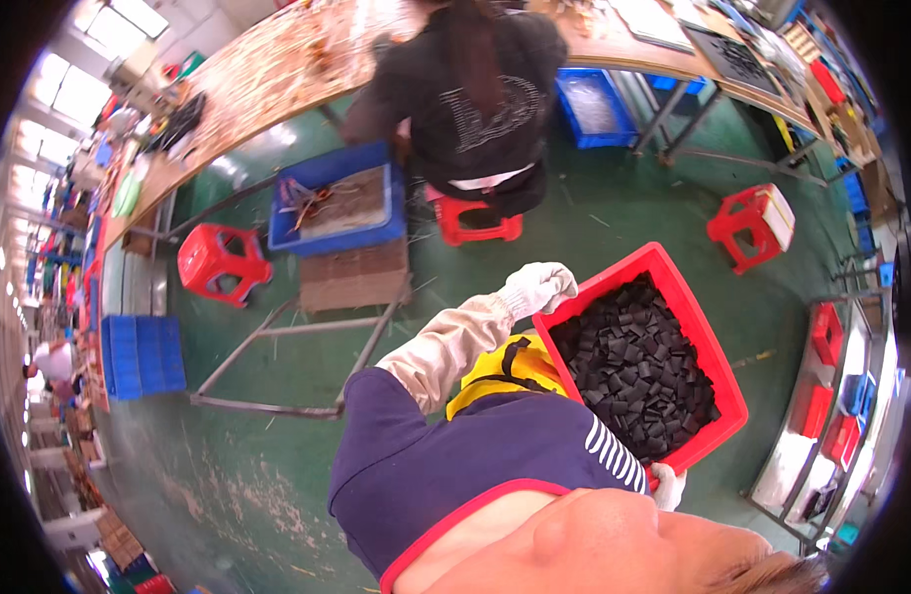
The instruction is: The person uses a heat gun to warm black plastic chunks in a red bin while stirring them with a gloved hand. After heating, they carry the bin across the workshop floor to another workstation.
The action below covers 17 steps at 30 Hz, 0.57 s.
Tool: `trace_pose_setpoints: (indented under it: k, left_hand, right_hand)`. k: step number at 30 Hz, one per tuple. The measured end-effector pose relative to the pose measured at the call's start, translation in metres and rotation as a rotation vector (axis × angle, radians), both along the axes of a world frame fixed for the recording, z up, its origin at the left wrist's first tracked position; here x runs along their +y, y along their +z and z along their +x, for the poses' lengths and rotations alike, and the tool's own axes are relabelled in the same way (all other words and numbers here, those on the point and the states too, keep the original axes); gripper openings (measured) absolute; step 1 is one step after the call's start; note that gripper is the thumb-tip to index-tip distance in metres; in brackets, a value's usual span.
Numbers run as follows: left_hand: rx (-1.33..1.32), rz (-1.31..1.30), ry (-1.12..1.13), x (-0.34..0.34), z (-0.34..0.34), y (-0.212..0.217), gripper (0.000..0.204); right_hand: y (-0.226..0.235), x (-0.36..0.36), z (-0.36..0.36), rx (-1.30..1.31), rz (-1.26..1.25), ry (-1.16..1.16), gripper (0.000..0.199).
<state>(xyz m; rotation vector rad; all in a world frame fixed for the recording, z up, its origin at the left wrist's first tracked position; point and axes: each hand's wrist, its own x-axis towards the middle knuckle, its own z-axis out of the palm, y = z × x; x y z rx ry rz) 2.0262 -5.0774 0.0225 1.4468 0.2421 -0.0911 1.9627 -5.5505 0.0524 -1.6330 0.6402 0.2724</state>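
A red plastic bin [708,332] is held in front of my body, tilted in the view. Many small, flat black pieces [638,366] fill much of it; their exact kind is not clear. My left hand [540,288], in a white glove below a cream sleeve cover, is closed at the bin's left corner. My right hand [668,487], also white-gloved, grips the near right rim; most of its fingers are hidden by the bin and my body. A yellow cloth item with black straps [515,371] shows beneath my left arm.
Ahead, a person in black [475,109] sits on a red stool [480,220] at a long wooden workbench [277,74]. Left of them are a blue tub [277,223], a metal frame [267,401] and another red stool [223,262]. A third stool [752,230] and a shelf rack [787,450] stand right.
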Motion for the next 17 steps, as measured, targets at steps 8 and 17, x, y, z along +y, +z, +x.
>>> trace_pose_setpoints:
  k: [8, 17]
  left_hand:
    - [-0.087, 0.093, -0.196, -0.065, 0.267, 0.044, 0.025]
    - [-0.278, 0.059, 0.254, -0.028, 0.513, 0.009, 0.041]
  right_hand:
    - [-0.002, -0.015, 0.174, -0.117, 0.091, -0.156, 0.075]
    - [0.082, -0.024, 0.484, -0.103, 0.022, 0.041, 0.074]
